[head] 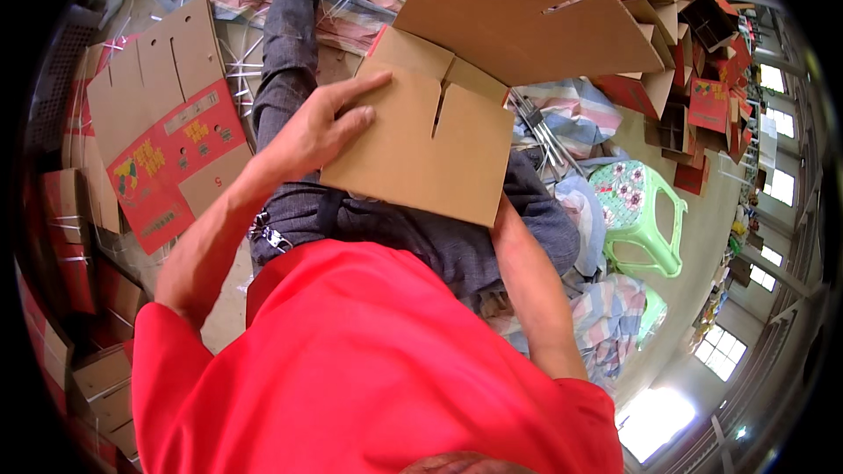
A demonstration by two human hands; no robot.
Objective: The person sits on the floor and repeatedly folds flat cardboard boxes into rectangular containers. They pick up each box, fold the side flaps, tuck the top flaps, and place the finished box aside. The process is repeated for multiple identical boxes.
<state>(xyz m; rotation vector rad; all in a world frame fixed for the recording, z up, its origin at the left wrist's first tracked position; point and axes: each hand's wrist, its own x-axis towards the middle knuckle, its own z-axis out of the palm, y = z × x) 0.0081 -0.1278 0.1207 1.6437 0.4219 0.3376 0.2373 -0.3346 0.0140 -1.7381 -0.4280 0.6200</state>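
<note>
A partly folded cardboard carton (421, 138) lies over my lap, its plain brown faces towards me. A narrow slot runs into its near panel, and a large brown panel (507, 13) stands up at its far side. My left hand (329, 115) reaches over the carton's left edge, thumb and forefinger apart and resting on the brown face. At the near right corner my right hand (504, 210) goes under the carton; its fingers are hidden. Left of my leg lies a flat carton blank (174, 125), red printed and brown, with slots and writing.
Red and brown cartons (708, 105) are piled at the far right. A green plastic stool (635, 217) with a flowered top stands right of my knee, near thin metal rods (543, 131). Strapped carton bundles (69, 230) line the left. Striped sheeting (359, 0) and white straps cover the floor ahead.
</note>
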